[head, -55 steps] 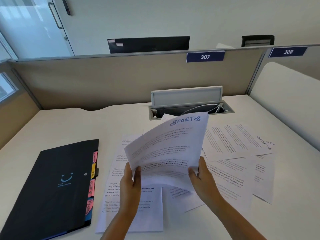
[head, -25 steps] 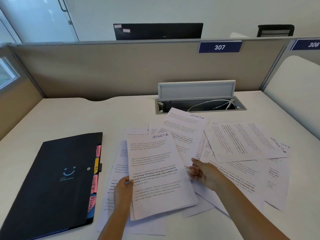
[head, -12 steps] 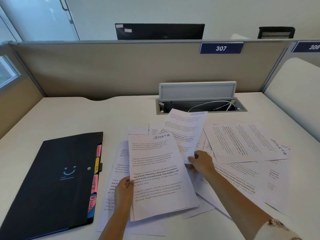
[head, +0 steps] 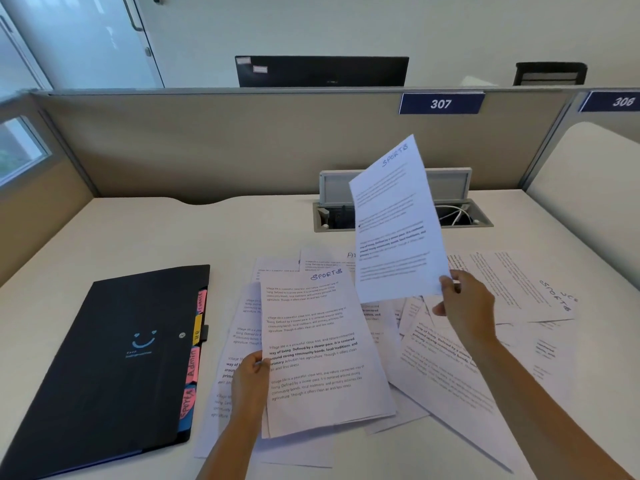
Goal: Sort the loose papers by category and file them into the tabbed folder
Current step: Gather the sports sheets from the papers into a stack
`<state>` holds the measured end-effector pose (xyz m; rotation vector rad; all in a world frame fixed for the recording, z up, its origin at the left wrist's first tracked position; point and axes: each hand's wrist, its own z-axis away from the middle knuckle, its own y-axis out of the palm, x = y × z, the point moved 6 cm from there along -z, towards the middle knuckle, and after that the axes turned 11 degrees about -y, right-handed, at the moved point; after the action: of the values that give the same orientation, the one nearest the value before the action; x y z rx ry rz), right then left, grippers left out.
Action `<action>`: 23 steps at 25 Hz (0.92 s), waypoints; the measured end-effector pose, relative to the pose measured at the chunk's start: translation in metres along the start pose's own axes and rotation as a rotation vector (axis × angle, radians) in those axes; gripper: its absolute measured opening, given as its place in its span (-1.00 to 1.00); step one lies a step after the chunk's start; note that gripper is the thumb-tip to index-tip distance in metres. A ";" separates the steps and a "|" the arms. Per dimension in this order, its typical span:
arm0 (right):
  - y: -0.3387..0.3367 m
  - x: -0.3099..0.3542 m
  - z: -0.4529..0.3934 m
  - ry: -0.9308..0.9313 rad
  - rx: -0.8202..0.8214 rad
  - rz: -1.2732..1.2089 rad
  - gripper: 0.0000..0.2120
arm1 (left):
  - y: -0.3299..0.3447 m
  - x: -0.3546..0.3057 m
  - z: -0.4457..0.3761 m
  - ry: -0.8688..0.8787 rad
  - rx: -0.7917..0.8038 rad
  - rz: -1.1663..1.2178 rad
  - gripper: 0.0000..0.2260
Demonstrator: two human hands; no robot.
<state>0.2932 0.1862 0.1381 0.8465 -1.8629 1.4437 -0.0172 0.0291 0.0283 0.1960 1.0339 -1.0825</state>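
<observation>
My right hand (head: 465,303) pinches the lower right corner of a sheet headed "SPORTS" (head: 398,220) and holds it upright above the desk. My left hand (head: 250,375) grips the left edge of a small stack topped by another "SPORTS" page (head: 322,348), low over the scattered papers. Loose printed sheets (head: 450,368) lie fanned across the desk's middle and right, one at the right also marked "SPORTS" (head: 519,285). The black tabbed folder (head: 114,358) lies closed at the left, its coloured tabs (head: 194,358) facing the papers.
An open cable tray with white cords (head: 460,216) sits in the desk (head: 173,237) at the back, behind the raised sheet. Beige partition walls (head: 225,147) close off the back and left. A white panel (head: 595,188) borders the right side.
My right hand has pinched a "SPORTS" sheet from the pile and lifted it upright. My left hand keeps holding the stack it lowered to the desk.
</observation>
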 end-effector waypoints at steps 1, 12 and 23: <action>-0.007 -0.001 0.001 0.005 -0.020 -0.002 -0.73 | 0.000 0.000 -0.001 0.000 -0.001 -0.001 -0.85; 0.031 -0.037 0.085 0.233 0.152 -0.458 -0.78 | 0.002 0.001 -0.003 0.029 -0.003 -0.008 -0.75; 0.076 -0.054 0.149 0.354 0.574 -0.351 -0.88 | 0.001 0.014 -0.009 0.020 0.011 0.052 -0.63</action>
<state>0.2518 0.0619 0.0217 1.0344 -0.9876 1.7773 -0.0203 0.0257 0.0121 0.2415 1.0357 -1.0411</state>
